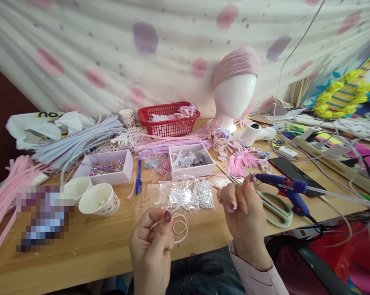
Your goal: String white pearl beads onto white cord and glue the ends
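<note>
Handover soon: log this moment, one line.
left hand: pinching thin white cord | right hand: raised, half-curled | nearby: clear plastic bag of white beads

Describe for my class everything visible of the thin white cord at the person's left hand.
The thin white cord looks smooth, like string or elastic; which, I cannot tell. The bare left hand pinches it between thumb and fingers. Beside the thumb it curls slackly into roundish loops, seen against the light-brown wooden tabletop; whether they touch it is unclear. A clear plastic bag of white beads lies just beyond. Its ends cannot be made out.
</note>
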